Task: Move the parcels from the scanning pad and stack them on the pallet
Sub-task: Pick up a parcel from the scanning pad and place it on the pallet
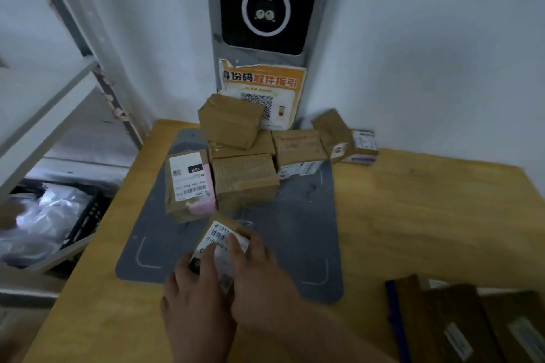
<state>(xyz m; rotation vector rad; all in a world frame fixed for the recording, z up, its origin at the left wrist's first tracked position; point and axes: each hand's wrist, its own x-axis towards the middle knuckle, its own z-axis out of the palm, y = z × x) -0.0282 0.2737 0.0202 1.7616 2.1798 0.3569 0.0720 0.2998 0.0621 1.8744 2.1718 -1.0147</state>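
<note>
Small brown cardboard parcel (224, 240) with a white barcode label is at the near end of the flat grey scanning pad (295, 230), which lies on the yellow wooden surface (413, 215). The left hand (191, 289) and right hand (259, 283) hold it between them, each grip curled against its sides. More brown cardboard parcels (244, 180) are piled at the pad's far end.

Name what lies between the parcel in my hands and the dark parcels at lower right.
Head view: only bare scanning pad, then bare tabletop, between the held parcel and dark parcels.
</note>
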